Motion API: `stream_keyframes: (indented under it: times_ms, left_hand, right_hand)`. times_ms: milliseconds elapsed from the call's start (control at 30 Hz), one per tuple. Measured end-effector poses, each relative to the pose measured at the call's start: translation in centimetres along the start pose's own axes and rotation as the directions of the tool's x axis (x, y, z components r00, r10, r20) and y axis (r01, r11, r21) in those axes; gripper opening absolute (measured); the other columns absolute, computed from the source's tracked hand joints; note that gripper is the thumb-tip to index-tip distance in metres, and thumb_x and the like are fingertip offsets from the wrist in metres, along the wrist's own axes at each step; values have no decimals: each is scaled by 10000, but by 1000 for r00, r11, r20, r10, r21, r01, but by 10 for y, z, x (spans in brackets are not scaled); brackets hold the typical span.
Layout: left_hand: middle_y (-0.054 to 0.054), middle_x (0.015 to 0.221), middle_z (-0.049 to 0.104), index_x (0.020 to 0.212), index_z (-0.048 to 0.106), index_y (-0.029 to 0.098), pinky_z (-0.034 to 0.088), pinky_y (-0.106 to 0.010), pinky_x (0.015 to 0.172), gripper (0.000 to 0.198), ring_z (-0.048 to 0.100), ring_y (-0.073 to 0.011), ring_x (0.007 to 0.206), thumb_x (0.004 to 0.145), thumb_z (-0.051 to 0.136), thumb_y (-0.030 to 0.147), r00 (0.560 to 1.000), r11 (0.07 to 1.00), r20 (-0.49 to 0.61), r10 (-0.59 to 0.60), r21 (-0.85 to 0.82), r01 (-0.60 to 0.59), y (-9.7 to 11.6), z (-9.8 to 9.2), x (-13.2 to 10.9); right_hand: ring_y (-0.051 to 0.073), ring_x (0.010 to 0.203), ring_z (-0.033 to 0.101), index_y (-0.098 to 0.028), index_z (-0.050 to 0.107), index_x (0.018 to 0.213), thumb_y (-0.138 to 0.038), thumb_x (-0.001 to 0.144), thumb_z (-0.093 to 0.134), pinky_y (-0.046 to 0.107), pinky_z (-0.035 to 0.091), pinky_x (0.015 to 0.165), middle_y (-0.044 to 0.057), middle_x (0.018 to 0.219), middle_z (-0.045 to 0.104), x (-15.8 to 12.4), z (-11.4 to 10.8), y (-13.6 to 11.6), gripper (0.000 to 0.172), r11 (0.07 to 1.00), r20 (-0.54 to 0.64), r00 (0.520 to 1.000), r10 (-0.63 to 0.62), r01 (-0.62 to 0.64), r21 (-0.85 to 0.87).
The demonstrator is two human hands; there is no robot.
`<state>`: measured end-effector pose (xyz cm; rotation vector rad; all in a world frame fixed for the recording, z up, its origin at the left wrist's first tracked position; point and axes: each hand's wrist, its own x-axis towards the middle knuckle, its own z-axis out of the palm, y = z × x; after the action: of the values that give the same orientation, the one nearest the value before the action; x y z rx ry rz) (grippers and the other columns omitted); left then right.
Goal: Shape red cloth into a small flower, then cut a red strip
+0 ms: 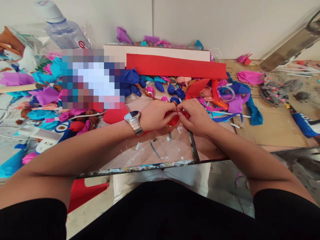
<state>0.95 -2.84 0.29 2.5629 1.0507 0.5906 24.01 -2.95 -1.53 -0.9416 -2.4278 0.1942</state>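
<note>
My left hand and my right hand meet over the near part of the table. The fingertips of both are pinched together on a small piece of red fabric, mostly hidden by the fingers. Just beyond them sits a cluster of dark blue and pink fabric pieces. A long red strip lies flat farther back, on a pale board. Orange-red fabric is bunched to the right of it. A metal watch is on my left wrist.
A clear pump bottle stands at the back left among heaps of coloured fabric. On the right are cardboard, a roll of tape and a blue-and-white tool. Scraps litter the table's front edge.
</note>
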Motion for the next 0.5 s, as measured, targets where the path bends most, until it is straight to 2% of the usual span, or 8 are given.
stream_keyframes:
  times_ms: [167, 500]
  left_hand:
    - [-32, 829, 750, 922, 706, 193, 413, -309, 694, 219, 611, -166, 688, 982, 567, 352, 1000, 997, 10, -11, -72, 12, 1, -3, 1]
    - [-26, 773, 708, 854, 678, 192, 386, -306, 680, 184, 567, -162, 663, 939, 578, 321, 1000, 998, 14, -27, -48, 28, 1, -2, 1]
  right_hand:
    - [284, 912, 651, -247, 631, 972, -271, 979, 578, 435, 435, 874, 74, 959, 748, 1, -3, -1, 58, 999, -16, 999, 48, -47, 21]
    - [284, 909, 671, -240, 668, 977, -290, 994, 588, 444, 441, 875, 76, 948, 770, 1, -5, -2, 95, 999, -19, 999, 29, -28, 30]
